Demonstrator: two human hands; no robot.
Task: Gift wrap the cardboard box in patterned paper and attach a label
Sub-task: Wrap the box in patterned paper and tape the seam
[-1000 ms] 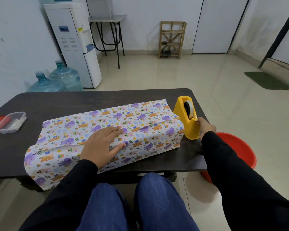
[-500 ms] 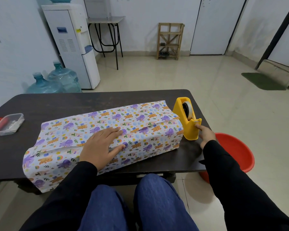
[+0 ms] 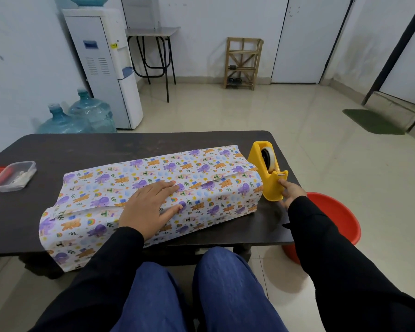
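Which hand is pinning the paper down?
The left hand, flat on the patterned paper at its seam; the right hand holds the yellow tape dispenser instead.

On my feed the wrapping paper [image 3: 201, 188] is white, printed with purple creatures, orange bears, small rainbows, pale blue clouds and green sprigs. The surface [image 3: 130, 147] under it is near-black brown. I read the tape dispenser [image 3: 268, 188] as bright yellow, the bucket [image 3: 336, 219] as red, both sleeves [image 3: 345, 259] as black, the trousers [image 3: 225, 295] as blue, the water jugs [image 3: 91, 116] as translucent teal.
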